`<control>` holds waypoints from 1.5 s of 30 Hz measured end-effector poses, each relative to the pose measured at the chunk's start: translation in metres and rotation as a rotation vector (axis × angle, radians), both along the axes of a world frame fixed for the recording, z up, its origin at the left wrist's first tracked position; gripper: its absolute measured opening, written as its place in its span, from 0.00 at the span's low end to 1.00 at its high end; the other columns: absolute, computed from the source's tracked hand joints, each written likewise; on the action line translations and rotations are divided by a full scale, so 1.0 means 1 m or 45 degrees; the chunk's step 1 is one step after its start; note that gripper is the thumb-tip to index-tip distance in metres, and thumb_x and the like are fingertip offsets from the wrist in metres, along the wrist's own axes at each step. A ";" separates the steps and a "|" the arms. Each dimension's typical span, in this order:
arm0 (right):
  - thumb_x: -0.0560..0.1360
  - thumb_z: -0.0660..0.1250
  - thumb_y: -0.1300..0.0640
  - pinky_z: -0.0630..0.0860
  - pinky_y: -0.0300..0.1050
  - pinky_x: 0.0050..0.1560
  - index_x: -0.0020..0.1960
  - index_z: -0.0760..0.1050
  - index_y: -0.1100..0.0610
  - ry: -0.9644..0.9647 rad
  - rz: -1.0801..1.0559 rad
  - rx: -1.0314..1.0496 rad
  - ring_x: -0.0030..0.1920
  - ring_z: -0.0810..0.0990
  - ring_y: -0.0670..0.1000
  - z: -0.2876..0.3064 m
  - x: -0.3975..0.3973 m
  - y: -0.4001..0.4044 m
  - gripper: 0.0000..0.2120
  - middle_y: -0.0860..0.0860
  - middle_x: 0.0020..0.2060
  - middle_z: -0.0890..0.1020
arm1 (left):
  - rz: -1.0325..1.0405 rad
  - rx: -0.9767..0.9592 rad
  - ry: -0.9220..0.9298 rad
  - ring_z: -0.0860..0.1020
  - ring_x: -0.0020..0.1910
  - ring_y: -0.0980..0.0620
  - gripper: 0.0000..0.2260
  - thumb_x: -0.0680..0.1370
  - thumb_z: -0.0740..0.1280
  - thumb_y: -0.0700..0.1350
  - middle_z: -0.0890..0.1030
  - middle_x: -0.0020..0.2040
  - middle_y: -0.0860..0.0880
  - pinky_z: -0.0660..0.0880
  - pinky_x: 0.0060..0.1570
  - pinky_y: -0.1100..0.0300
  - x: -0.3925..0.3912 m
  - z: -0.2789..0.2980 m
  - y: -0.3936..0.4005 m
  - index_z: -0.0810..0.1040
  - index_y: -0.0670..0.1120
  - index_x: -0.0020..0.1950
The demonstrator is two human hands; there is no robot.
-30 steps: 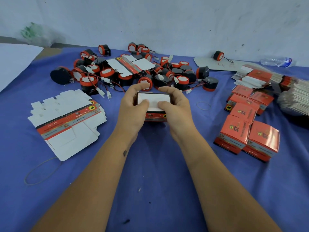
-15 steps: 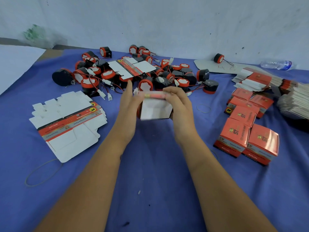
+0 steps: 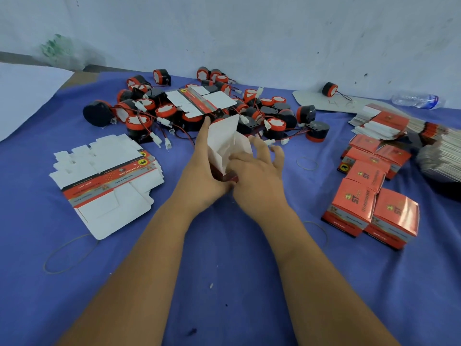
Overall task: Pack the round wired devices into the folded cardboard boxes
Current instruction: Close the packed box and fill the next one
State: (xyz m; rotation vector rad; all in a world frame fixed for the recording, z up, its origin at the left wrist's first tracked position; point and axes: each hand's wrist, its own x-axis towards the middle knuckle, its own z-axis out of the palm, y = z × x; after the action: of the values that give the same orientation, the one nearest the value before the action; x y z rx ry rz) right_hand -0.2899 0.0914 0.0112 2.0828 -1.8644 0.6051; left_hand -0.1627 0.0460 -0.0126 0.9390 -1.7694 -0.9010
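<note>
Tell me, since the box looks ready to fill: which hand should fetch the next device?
Probably the right hand: its fingers are spread and loose, nearer the round wired devices, while the left hand holds the open box.

Red-black devices (image 3: 274, 124), blue cloth (image 3: 224, 245)

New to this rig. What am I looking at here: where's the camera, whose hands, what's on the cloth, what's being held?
No robot here: one wide-angle camera on a person's head looks down at their two bare hands. On the blue cloth lies a pile of round wired devices, red and black. Flat unfolded box blanks lie to the left, finished red boxes to the right, with a water bottle by the wall. The left hand grips a half-folded cardboard box with its white flaps up. The right hand touches it with spread fingers.
</note>
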 end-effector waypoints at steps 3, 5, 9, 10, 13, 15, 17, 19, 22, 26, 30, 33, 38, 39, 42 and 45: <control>0.70 0.63 0.60 0.28 0.57 0.66 0.49 0.79 0.48 0.148 -0.109 0.105 0.77 0.45 0.51 0.001 0.004 -0.002 0.13 0.45 0.64 0.76 | 0.005 -0.019 -0.030 0.71 0.64 0.65 0.51 0.70 0.77 0.39 0.69 0.71 0.61 0.70 0.59 0.71 -0.001 -0.002 -0.004 0.47 0.69 0.76; 0.69 0.61 0.60 0.27 0.61 0.64 0.50 0.78 0.47 0.097 -0.170 0.225 0.77 0.39 0.51 0.002 0.008 -0.006 0.14 0.51 0.70 0.70 | 0.016 -0.041 -0.062 0.69 0.61 0.72 0.49 0.71 0.75 0.38 0.68 0.67 0.69 0.67 0.54 0.80 -0.002 -0.002 -0.004 0.48 0.76 0.69; 0.70 0.60 0.59 0.25 0.64 0.61 0.53 0.77 0.45 0.188 -0.184 0.305 0.78 0.39 0.52 0.002 0.008 -0.012 0.16 0.51 0.71 0.70 | 0.008 -0.051 -0.100 0.66 0.54 0.82 0.45 0.70 0.74 0.36 0.67 0.62 0.71 0.64 0.49 0.84 -0.002 -0.004 -0.006 0.53 0.67 0.72; 0.70 0.60 0.58 0.25 0.64 0.62 0.54 0.77 0.45 0.220 -0.172 0.305 0.78 0.40 0.52 0.003 0.007 -0.014 0.17 0.51 0.70 0.70 | 0.003 -0.046 -0.102 0.67 0.54 0.82 0.44 0.70 0.74 0.35 0.69 0.62 0.68 0.64 0.48 0.84 -0.003 -0.005 -0.007 0.54 0.64 0.74; 0.69 0.60 0.61 0.29 0.66 0.66 0.58 0.75 0.49 0.218 -0.079 0.342 0.76 0.50 0.52 0.004 0.007 -0.022 0.19 0.53 0.68 0.70 | 0.029 -0.059 -0.085 0.71 0.55 0.76 0.42 0.71 0.72 0.33 0.71 0.62 0.65 0.65 0.50 0.83 -0.004 -0.003 -0.007 0.55 0.55 0.78; 0.67 0.60 0.65 0.39 0.60 0.70 0.54 0.75 0.49 -0.144 0.101 0.274 0.71 0.62 0.51 0.003 0.007 -0.023 0.19 0.50 0.59 0.73 | 0.139 -0.053 0.023 0.71 0.63 0.65 0.41 0.72 0.73 0.35 0.71 0.68 0.57 0.68 0.57 0.77 -0.004 0.002 -0.004 0.55 0.52 0.79; 0.66 0.60 0.69 0.53 0.49 0.68 0.56 0.77 0.51 -0.590 0.210 0.041 0.65 0.69 0.50 0.002 0.006 -0.024 0.23 0.48 0.56 0.77 | 0.354 -0.005 0.202 0.72 0.62 0.61 0.43 0.71 0.77 0.42 0.71 0.68 0.57 0.70 0.57 0.71 -0.003 0.008 -0.003 0.55 0.52 0.78; 0.67 0.60 0.71 0.65 0.46 0.63 0.59 0.77 0.55 -0.873 0.160 -0.207 0.61 0.72 0.51 0.001 0.004 -0.032 0.24 0.49 0.58 0.77 | 0.570 0.051 0.380 0.72 0.57 0.66 0.45 0.70 0.78 0.44 0.70 0.65 0.59 0.71 0.54 0.72 0.000 0.013 -0.003 0.54 0.53 0.78; 0.73 0.59 0.68 0.72 0.45 0.47 0.62 0.73 0.51 -1.342 -0.003 -0.214 0.48 0.74 0.46 0.006 0.003 -0.057 0.22 0.47 0.55 0.74 | 0.776 0.100 0.618 0.73 0.60 0.65 0.43 0.70 0.77 0.38 0.70 0.67 0.55 0.71 0.51 0.77 0.002 0.014 -0.007 0.55 0.51 0.78; 0.77 0.57 0.62 0.67 0.45 0.32 0.73 0.63 0.40 -1.372 -0.029 0.183 0.31 0.68 0.49 0.001 0.001 -0.096 0.29 0.49 0.42 0.76 | 0.850 0.140 0.823 0.75 0.58 0.58 0.39 0.71 0.76 0.36 0.72 0.66 0.49 0.72 0.43 0.78 0.000 0.013 -0.016 0.58 0.47 0.75; 0.81 0.54 0.46 0.66 0.60 0.63 0.74 0.52 0.31 -0.935 -0.121 0.415 0.60 0.70 0.61 -0.001 0.013 -0.129 0.24 0.55 0.58 0.77 | 0.794 0.191 0.854 0.76 0.60 0.56 0.37 0.70 0.77 0.37 0.73 0.65 0.51 0.75 0.45 0.75 -0.003 0.009 -0.020 0.61 0.49 0.73; 0.80 0.53 0.38 0.57 0.61 0.65 0.72 0.58 0.31 -0.835 -0.220 0.490 0.68 0.62 0.62 -0.001 0.016 -0.144 0.21 0.57 0.66 0.71 | 0.759 0.218 0.833 0.76 0.62 0.55 0.36 0.70 0.77 0.37 0.75 0.63 0.52 0.78 0.50 0.70 -0.004 0.009 -0.021 0.63 0.50 0.72; 0.79 0.63 0.47 0.66 0.46 0.57 0.56 0.75 0.43 -1.231 -0.195 -0.010 0.58 0.68 0.54 -0.006 0.019 -0.134 0.07 0.54 0.54 0.75 | 0.761 0.243 0.849 0.77 0.59 0.58 0.34 0.70 0.76 0.38 0.75 0.62 0.53 0.76 0.47 0.72 -0.003 0.010 -0.020 0.63 0.52 0.70; 0.79 0.64 0.51 0.69 0.46 0.55 0.53 0.77 0.45 -1.311 -0.195 -0.136 0.58 0.69 0.54 -0.005 0.019 -0.129 0.05 0.54 0.53 0.76 | 0.759 0.249 0.861 0.77 0.58 0.59 0.34 0.70 0.76 0.38 0.75 0.62 0.53 0.75 0.44 0.74 -0.003 0.011 -0.020 0.63 0.51 0.70; 0.79 0.64 0.55 0.68 0.40 0.45 0.51 0.78 0.45 -1.346 -0.262 -0.314 0.56 0.70 0.51 -0.003 0.014 -0.113 0.07 0.53 0.54 0.77 | 0.737 0.253 0.841 0.76 0.56 0.63 0.34 0.70 0.76 0.38 0.74 0.62 0.53 0.74 0.42 0.76 -0.004 0.013 -0.017 0.63 0.50 0.71; 0.80 0.64 0.57 0.66 0.39 0.46 0.55 0.79 0.47 -1.258 -0.320 -0.429 0.57 0.69 0.53 -0.002 0.006 -0.096 0.08 0.54 0.57 0.76 | 0.702 0.215 0.777 0.76 0.52 0.70 0.33 0.70 0.76 0.38 0.75 0.57 0.58 0.75 0.43 0.75 -0.005 0.014 -0.013 0.63 0.52 0.68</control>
State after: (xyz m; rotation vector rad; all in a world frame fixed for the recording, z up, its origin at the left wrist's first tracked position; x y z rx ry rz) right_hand -0.2839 -0.0043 0.0095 1.3605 -2.1743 1.9579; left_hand -0.1674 0.0328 0.0019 1.0460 -0.8665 -0.8550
